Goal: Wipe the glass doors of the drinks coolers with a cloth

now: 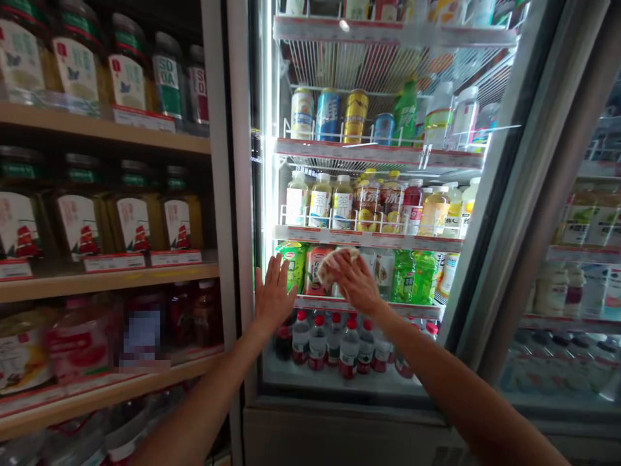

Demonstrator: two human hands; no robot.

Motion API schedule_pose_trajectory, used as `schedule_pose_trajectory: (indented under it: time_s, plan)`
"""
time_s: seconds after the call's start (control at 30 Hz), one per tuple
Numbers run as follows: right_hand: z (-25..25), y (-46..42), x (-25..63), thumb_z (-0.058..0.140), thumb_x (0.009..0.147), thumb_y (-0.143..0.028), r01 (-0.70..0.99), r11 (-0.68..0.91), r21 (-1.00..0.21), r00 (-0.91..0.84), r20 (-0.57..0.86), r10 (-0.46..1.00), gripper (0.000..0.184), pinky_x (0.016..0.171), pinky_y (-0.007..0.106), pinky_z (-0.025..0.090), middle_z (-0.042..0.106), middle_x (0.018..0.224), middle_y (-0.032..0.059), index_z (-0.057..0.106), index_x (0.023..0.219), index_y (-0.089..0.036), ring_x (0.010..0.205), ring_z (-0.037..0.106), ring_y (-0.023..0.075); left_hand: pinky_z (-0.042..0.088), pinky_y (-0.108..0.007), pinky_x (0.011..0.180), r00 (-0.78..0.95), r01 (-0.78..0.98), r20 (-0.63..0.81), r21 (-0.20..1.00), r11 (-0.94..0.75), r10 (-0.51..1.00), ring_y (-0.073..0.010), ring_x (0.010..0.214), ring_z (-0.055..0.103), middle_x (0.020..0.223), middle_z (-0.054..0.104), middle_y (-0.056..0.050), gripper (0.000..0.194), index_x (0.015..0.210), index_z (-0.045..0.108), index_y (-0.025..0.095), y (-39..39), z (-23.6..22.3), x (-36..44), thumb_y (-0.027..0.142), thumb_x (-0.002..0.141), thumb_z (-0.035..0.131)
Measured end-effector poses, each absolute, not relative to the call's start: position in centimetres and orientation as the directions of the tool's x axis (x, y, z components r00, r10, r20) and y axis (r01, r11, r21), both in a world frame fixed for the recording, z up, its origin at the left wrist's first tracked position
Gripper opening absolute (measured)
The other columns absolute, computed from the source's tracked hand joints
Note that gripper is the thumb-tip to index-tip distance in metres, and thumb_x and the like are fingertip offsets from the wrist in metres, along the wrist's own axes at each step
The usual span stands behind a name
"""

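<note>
A lit drinks fridge with a glass door (339, 391) stands in front of me. My left hand (275, 291) lies flat against the left part of the glass, fingers stretched upward and slightly apart, holding nothing. To its right, my right hand (356, 281) presses a crumpled pale cloth (330, 268) to the glass, its fingers bent over it. Behind the glass, at hand height, are green drink packs (414, 277) and a red pack (317, 270), partly hidden by the cloth and hand.
Wooden shelves (111, 133) with bottles and price tags stand close on the left. Inside the fridge, cans (356, 116) and bottles (343, 200) fill wire shelves, with red-capped bottles (349, 349) at the bottom. Another glass-fronted fridge (572, 285) is on the right.
</note>
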State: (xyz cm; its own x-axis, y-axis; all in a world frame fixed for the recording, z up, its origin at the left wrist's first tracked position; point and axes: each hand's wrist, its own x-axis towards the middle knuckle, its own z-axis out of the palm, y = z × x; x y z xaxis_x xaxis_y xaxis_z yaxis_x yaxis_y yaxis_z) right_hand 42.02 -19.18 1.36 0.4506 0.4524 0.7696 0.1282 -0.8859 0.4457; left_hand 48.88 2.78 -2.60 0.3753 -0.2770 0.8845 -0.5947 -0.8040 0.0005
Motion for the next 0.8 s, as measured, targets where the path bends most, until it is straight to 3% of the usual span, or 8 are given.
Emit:
schedule_pose_trajectory:
  time_s: [0.13, 0.2, 0.27, 0.33, 0.53, 0.7, 0.8]
  plan:
    - [3.2, -18.3, 43.1, 0.041, 0.086, -0.022, -0.019, -0.974, 0.226, 0.314, 0.926, 0.209, 0.056, 0.109, 0.054, 0.018, 0.023, 0.148, 0.0083, 0.028, 0.140, -0.022, 0.138, 0.012, 0.0269, 0.014, -0.054, 0.109, 0.409, -0.571, 0.864, -0.009, -0.821, -0.294, -0.0261, 0.135, 0.023, 0.145, 0.026, -0.015, 0.056, 0.137, 0.027, 0.012, 4.8, -2.5, 49.7, 0.029, 0.085, 0.039]
    - [2.6, -17.3, 43.5, 0.043, 0.085, -0.022, 0.045, -0.944, 0.326, 0.356, 0.878, 0.320, 0.056, 0.109, 0.052, 0.020, 0.025, 0.147, 0.0086, 0.028, 0.139, -0.020, 0.138, 0.012, 0.0270, 0.014, -0.054, 0.109, 0.413, -0.563, 0.854, -0.033, -0.826, -0.315, -0.0260, 0.135, 0.023, 0.144, 0.027, -0.015, 0.055, 0.136, 0.029, 0.011, 5.5, -2.7, 49.9, 0.028, 0.085, 0.039]
    - [1.6, -16.2, 43.9, 0.045, 0.083, -0.021, 0.180, -0.849, 0.498, 0.422, 0.740, 0.523, 0.059, 0.109, 0.049, 0.022, 0.032, 0.145, 0.0070, 0.028, 0.139, -0.021, 0.137, 0.017, 0.0252, 0.015, -0.054, 0.109, 0.411, -0.551, 0.855, -0.043, -0.833, -0.316, -0.0261, 0.134, 0.024, 0.145, 0.027, -0.014, 0.055, 0.136, 0.029, 0.010, 6.3, -2.8, 50.2, 0.028, 0.085, 0.040]
    - [1.3, -15.3, 44.3, 0.046, 0.082, -0.020, 0.275, -0.765, 0.582, 0.444, 0.629, 0.638, 0.060, 0.110, 0.047, 0.022, 0.035, 0.143, 0.0050, 0.028, 0.139, -0.022, 0.135, 0.021, 0.0230, 0.015, -0.053, 0.109, 0.405, -0.537, 0.863, -0.042, -0.843, -0.301, -0.0258, 0.134, 0.025, 0.144, 0.027, -0.014, 0.055, 0.136, 0.030, 0.011, 7.1, -2.8, 50.4, 0.028, 0.085, 0.040]
    - [4.9, -13.0, 46.0, 0.044, 0.083, -0.019, 0.110, -0.925, 0.363, 0.358, 0.854, 0.378, 0.056, 0.109, 0.053, 0.017, 0.026, 0.147, 0.0090, 0.031, 0.138, -0.020, 0.138, 0.011, 0.0253, 0.012, -0.052, 0.110, 0.398, -0.529, 0.860, -0.069, -0.846, -0.319, -0.0239, 0.134, 0.026, 0.143, 0.031, -0.013, 0.052, 0.134, 0.033, 0.011, 9.6, -2.3, 50.8, 0.026, 0.084, 0.038]
    - [3.6, -10.6, 46.9, 0.049, 0.079, -0.017, 0.317, -0.728, 0.608, 0.428, 0.593, 0.682, 0.060, 0.111, 0.046, 0.020, 0.037, 0.142, 0.0061, 0.032, 0.137, -0.019, 0.135, 0.022, 0.0244, 0.014, -0.051, 0.110, 0.403, -0.515, 0.865, -0.054, -0.855, -0.298, -0.0246, 0.133, 0.028, 0.143, 0.031, -0.013, 0.054, 0.135, 0.032, 0.011, 11.0, -1.9, 50.8, 0.028, 0.084, 0.038]
    - [5.3, -9.3, 47.8, 0.047, 0.081, -0.017, 0.254, -0.797, 0.548, 0.412, 0.685, 0.601, 0.058, 0.111, 0.048, 0.018, 0.033, 0.144, 0.0077, 0.032, 0.137, -0.018, 0.135, 0.022, 0.0259, 0.013, -0.051, 0.110, 0.389, -0.517, 0.877, -0.046, -0.855, -0.282, -0.0248, 0.133, 0.027, 0.143, 0.031, -0.013, 0.055, 0.137, 0.029, 0.012, 11.7, -1.5, 50.8, 0.028, 0.084, 0.037]
